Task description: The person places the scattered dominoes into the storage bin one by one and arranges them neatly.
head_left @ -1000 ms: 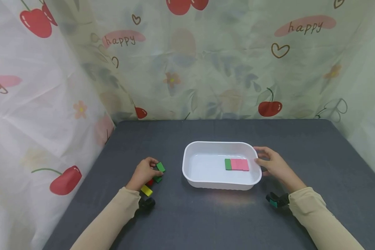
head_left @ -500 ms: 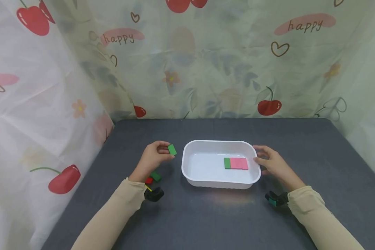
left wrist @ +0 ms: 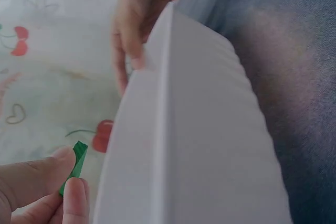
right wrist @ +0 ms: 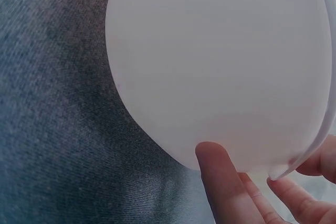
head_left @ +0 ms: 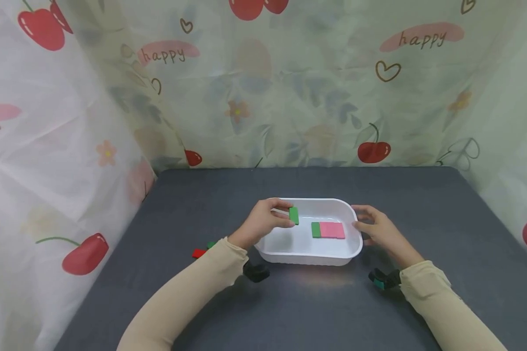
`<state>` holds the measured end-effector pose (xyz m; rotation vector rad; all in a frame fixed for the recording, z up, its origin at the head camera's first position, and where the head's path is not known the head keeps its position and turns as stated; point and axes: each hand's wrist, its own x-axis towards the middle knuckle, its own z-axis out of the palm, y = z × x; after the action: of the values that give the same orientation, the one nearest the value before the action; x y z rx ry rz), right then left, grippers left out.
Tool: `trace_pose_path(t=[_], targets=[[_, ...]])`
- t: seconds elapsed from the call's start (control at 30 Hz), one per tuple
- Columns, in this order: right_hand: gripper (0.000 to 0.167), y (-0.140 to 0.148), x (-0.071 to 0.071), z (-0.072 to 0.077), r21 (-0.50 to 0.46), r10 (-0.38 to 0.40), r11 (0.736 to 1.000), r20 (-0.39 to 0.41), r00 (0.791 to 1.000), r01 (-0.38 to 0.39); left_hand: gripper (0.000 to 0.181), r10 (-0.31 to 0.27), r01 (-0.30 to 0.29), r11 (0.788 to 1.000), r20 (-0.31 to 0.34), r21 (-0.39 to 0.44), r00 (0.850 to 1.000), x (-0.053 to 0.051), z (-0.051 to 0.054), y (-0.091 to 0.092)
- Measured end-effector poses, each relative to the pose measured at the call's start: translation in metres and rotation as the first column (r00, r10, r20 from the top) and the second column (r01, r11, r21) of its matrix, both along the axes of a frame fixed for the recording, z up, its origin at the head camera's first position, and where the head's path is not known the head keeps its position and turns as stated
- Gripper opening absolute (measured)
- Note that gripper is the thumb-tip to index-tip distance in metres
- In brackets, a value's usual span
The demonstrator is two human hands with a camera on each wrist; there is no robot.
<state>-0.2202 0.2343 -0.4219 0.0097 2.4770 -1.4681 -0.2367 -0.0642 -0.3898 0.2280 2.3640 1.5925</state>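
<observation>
Looks like a small curtained-off recording corner, made up around one dark table (head_left: 312,312); cannot tell whether in a home, a lab or an office. Closed in behind the table and along its left and right by pale hanging cloth (head_left: 298,48), printed with cherries (head_left: 374,152), hearts (head_left: 388,79), flowers (head_left: 238,111) and the word "happy" (head_left: 421,39). Suggests filming, too, by black wrist cameras (head_left: 256,272) worn over the table.

Grn blk (head_left: 294,216), pink blks (head_left: 332,230), wht tray (head_left: 309,258), cherry-print cloth (head_left: 281,92)
</observation>
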Motion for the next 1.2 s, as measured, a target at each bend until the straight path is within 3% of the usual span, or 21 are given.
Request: trace_pose_path(t=[0.13,0.3,0.53,0.8,1.2], targets=[[0.06,0.0,-0.001,-0.001,0.002,0.0,1.0,0.005,1.0,0.0,0.046,-0.009,0.01,1.0,0.01,-0.005,1.0,-0.009,-0.014,0.011],[0.06,0.0,-0.001,-0.002,-0.001,-0.002,1.0,0.004,1.0,0.002,0.045,-0.022,0.022,0.999,-0.025,-0.027,0.999,-0.016,-0.026,0.021],[0.059,0.0,0.0,-0.003,0.0,0.0,1.0,-0.005,1.0,0.0,0.044,-0.044,0.038,0.992,-0.044,-0.121,0.998,-0.021,-0.041,0.025],[0.06,0.001,-0.001,-0.001,-0.006,0.005,1.0,-0.005,1.0,-0.005,0.045,-0.038,0.036,0.99,-0.01,-0.136,0.999,-0.022,-0.044,0.029],[0.06,0.001,-0.001,-0.001,0.006,0.005,1.0,-0.003,1.0,-0.005,0.042,-0.038,0.023,0.963,-0.052,-0.267,0.998,-0.022,-0.044,0.032]])
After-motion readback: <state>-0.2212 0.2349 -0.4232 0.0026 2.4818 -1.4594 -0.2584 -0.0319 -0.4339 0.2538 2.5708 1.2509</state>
